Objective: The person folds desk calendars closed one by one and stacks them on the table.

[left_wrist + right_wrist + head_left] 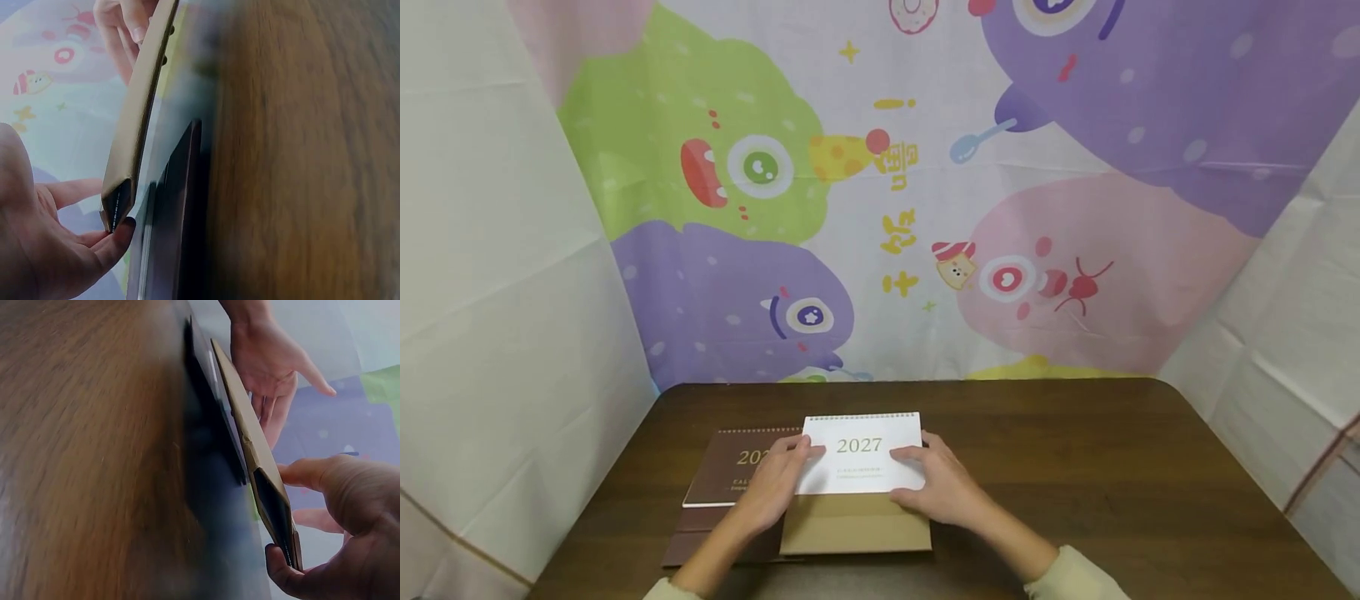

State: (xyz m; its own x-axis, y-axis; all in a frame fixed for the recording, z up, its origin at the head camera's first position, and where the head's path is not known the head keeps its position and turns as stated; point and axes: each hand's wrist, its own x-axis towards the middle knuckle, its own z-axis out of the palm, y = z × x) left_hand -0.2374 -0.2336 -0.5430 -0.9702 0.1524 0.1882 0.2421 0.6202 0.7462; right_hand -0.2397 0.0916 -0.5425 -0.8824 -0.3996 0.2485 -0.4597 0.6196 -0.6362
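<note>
A white desk calendar marked 2027, with a spiral top edge and a tan folding base, is held between both hands. My left hand grips its left edge, thumb on the front and fingers round the side. On the opposite edge my right hand holds it in the same way. In the wrist views the tan base is seen edge-on, raised off the tabletop. Left of it lies a brown desk calendar, partly hidden by my left hand and the white calendar.
The dark wooden table stretches to both sides and behind the calendars. A cloth backdrop with cartoon monsters hangs at the far edge. Pale cloth walls stand at the left and right.
</note>
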